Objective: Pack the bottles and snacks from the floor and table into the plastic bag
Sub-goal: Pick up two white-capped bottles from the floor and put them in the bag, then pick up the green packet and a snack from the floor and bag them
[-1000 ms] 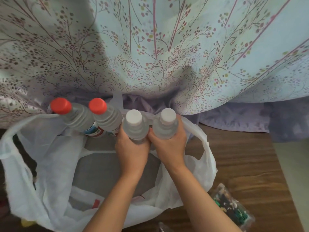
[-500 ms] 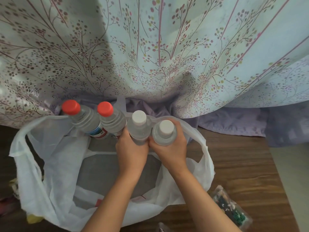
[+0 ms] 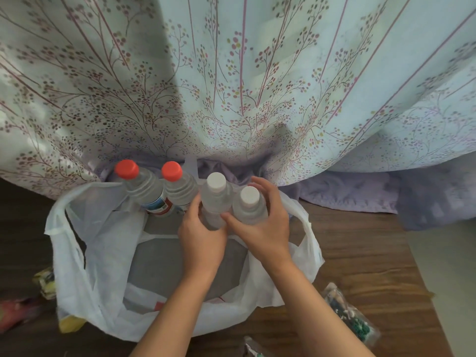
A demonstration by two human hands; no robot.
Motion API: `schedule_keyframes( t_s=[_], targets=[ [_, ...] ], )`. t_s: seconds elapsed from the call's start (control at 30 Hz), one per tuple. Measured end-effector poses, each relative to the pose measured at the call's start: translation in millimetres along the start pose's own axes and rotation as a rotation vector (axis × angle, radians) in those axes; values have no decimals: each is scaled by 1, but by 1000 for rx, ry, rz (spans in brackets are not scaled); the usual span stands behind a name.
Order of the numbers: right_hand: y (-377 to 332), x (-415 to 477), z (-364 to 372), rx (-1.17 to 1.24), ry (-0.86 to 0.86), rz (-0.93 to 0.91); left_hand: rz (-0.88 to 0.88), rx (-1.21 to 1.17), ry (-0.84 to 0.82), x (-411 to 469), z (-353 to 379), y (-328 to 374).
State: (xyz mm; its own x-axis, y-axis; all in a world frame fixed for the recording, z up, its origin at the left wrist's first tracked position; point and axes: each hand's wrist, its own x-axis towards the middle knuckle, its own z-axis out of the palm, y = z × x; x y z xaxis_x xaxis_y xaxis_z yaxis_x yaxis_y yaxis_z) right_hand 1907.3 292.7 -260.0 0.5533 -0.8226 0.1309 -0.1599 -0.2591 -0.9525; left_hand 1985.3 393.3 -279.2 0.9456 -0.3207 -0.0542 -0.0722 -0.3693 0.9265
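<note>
left hand (image 3: 203, 240) grips left white-cap bottle (image 3: 215, 194) | right hand (image 3: 266, 229) grips right white-cap bottle (image 3: 249, 206) | both against plastic bag (image 3: 67, 266) far rim; near half open

1. Pale blue curtain (image 3: 231, 86), printed with purple branches and dots; I see it hanging in folds across the upper view.
2. Lilac cloth (image 3: 360, 191), bunched beneath the curtain's hem.
3. Brown wood-grain surface (image 3: 360, 253), below the cloth, with a pale strip (image 3: 450, 266) along its right edge.

Over the bag (image 3: 77, 266), the left hand (image 3: 203, 240) and right hand (image 3: 268, 228) are bare. The left forearm (image 3: 177, 310) and right forearm (image 3: 316, 310) are bare from wrist to the lower frame edge. The right hand's fingers (image 3: 270, 188) look slim; the nails are blurred.
</note>
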Motion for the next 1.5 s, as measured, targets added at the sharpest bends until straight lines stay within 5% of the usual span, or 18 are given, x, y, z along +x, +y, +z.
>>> schedule_keyframes(
  t_s=[0.43,0.63,0.87,1.2,1.5],
  targets=[
    [-51,-5,-26,23,-65,-91,61,86,-36,-44,-47,31],
    [-73,-21,-54,-94,-130,-59,297,562,-130,-61,-88,50],
    [-96,-57,-83,-616,-200,-219,436,947,-260,-73,-149,79],
    [-144,-148,-115,-870,-155,-153,586,1071,-328,-105,-230,96],
    [-159,-211,-177,-1000,-6,8,767,1030,-409,-146,-207,118]
  ],
)
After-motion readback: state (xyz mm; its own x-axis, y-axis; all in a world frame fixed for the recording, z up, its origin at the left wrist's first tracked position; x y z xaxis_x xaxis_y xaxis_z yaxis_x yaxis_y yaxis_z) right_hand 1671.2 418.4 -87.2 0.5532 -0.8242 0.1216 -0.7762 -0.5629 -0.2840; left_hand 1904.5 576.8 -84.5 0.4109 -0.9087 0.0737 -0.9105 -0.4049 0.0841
